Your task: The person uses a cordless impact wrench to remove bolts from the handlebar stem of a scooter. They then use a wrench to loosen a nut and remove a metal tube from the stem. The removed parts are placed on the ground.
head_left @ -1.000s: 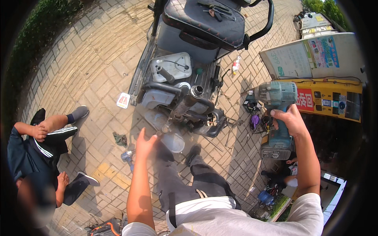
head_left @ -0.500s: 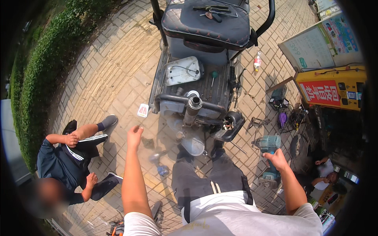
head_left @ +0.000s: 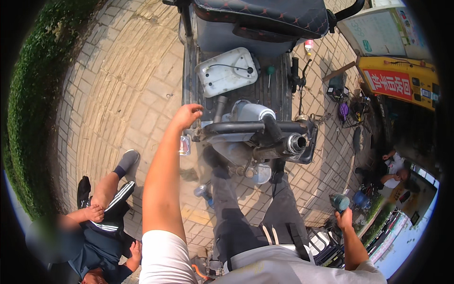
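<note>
My left hand (head_left: 187, 117) reaches beside the black tubular bar (head_left: 250, 127) at the front of a stripped-down scooter. Its fingers are loosely bent, and nothing shows in them. My right hand (head_left: 345, 218) is closed around a teal cordless impact wrench (head_left: 339, 202), held low and out to the right; my hand hides its grip. The scooter's bare steering tube (head_left: 296, 143) leans to the right, its threaded top end uncovered. On the footboard (head_left: 255, 92) lie a whitish cover panel (head_left: 227, 71) with a dark cable across it and a green-handled screwdriver (head_left: 270, 70).
A person (head_left: 101, 236) in dark clothes sits at the left. The black padded seat (head_left: 265, 16) is at the far end of the scooter. Tools and parts, including a purple item (head_left: 343, 111), lie on the paving at right by a yellow cabinet (head_left: 402, 85). Another person (head_left: 392, 170) sits beyond.
My left hand has moved forward to the scooter's front bar. My right hand has lowered the impact wrench and turned it. The steering tube has swung to the right, and my view has shifted.
</note>
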Demonstrator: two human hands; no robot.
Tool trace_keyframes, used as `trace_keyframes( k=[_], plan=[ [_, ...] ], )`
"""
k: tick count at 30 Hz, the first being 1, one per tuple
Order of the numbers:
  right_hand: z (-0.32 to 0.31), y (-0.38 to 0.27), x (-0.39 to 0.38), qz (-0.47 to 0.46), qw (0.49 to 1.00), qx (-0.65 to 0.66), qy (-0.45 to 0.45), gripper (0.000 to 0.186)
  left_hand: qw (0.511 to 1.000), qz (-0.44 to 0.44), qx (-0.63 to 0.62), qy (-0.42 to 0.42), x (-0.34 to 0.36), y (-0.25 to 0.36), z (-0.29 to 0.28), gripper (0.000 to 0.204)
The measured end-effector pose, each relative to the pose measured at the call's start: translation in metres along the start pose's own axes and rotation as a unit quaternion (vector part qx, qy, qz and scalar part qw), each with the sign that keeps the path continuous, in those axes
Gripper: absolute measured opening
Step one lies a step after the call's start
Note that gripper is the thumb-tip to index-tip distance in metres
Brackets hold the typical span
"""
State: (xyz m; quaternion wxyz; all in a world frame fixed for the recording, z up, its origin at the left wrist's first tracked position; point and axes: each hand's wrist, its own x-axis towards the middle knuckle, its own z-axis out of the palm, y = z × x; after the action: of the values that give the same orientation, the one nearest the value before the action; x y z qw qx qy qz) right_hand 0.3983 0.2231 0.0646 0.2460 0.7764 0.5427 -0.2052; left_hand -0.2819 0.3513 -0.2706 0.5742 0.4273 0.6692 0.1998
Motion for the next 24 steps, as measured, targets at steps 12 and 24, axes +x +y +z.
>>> trace_keyframes(
  k=[12,24],
  plan=[
    [0.03,-0.081,-0.107,0.067,0.982,0.172,-0.043,0.038,0.914,-0.081,0.376,-0.126,0.095,-0.004,0.047,0.071],
    [0.067,-0.037,-0.114,0.069,0.976,0.206,-0.033,0.032,0.981,-0.082,0.173,0.031,0.031,-0.001,-0.004,0.047]
  ],
)
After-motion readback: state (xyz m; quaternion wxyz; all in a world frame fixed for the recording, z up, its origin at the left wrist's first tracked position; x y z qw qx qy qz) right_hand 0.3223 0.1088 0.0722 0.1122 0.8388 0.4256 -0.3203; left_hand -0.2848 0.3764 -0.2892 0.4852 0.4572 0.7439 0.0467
